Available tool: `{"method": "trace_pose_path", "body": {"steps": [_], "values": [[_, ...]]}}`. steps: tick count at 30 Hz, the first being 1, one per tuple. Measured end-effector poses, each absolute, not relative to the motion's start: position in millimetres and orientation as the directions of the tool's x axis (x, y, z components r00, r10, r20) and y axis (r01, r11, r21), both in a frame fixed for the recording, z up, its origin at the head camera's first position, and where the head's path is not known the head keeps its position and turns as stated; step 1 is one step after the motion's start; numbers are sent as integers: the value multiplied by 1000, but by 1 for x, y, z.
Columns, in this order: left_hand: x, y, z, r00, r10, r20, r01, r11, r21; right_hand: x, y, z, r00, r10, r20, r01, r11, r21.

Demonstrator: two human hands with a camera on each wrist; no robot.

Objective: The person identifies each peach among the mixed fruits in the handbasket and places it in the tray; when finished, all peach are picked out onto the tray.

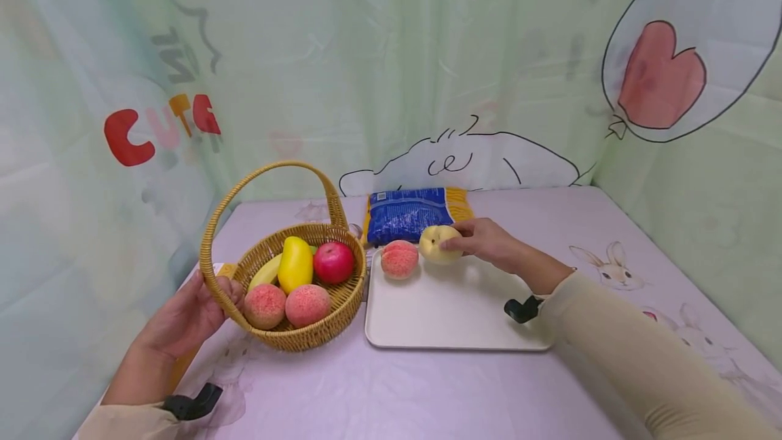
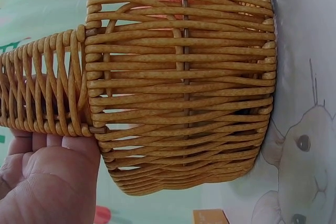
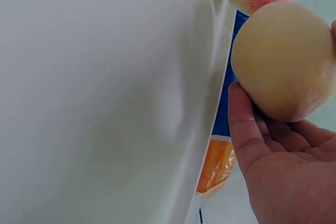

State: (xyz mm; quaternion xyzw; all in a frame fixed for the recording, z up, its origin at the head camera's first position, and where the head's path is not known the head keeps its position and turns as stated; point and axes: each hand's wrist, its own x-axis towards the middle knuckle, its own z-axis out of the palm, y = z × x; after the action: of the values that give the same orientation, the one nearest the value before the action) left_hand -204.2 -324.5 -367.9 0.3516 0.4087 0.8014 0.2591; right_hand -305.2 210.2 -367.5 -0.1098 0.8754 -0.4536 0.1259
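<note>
My left hand (image 1: 194, 314) grips the lower end of the handle of a woven basket (image 1: 351, 321); in the left wrist view its fingers pass behind the handle (image 2: 44, 82). Inside the basket lie a yellow mango (image 1: 296, 265), a partly hidden banana (image 1: 264, 273), a red apple (image 1: 333, 263) and two pink peaches (image 1: 308, 305). Over the far edge of a white tray (image 1: 452, 318), my right hand (image 1: 491, 244) holds a pale yellow round fruit (image 3: 283, 61) between thumb and fingers. A pink peach (image 1: 400, 260) sits left of it at the tray's far left corner.
Behind the tray lies a blue and orange plastic packet (image 1: 408, 214). An orange-yellow object (image 1: 183, 367) shows partly under my left forearm. A pale cloth with printed rabbits (image 1: 611, 267) covers the table, and curtains (image 1: 427, 73) hang at the back and sides.
</note>
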Motion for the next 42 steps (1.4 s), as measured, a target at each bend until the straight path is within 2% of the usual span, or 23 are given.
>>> {"method": "trace_pose_path", "body": {"steps": [10, 30, 42], "values": [[-207, -325, -367, -590, 721, 363, -120, -523, 844, -308, 209, -375, -945, -298, -134, -69, 583, -809], [-207, -324, -364, -601, 714, 359, -109, -518, 848, -304, 206, -365, -931, -318, -182, -61, 625, -778], [-205, -323, -367, -623, 700, 349, -127, -530, 838, -297, 192, -356, -924, -359, -131, -116, 590, -799]]}}
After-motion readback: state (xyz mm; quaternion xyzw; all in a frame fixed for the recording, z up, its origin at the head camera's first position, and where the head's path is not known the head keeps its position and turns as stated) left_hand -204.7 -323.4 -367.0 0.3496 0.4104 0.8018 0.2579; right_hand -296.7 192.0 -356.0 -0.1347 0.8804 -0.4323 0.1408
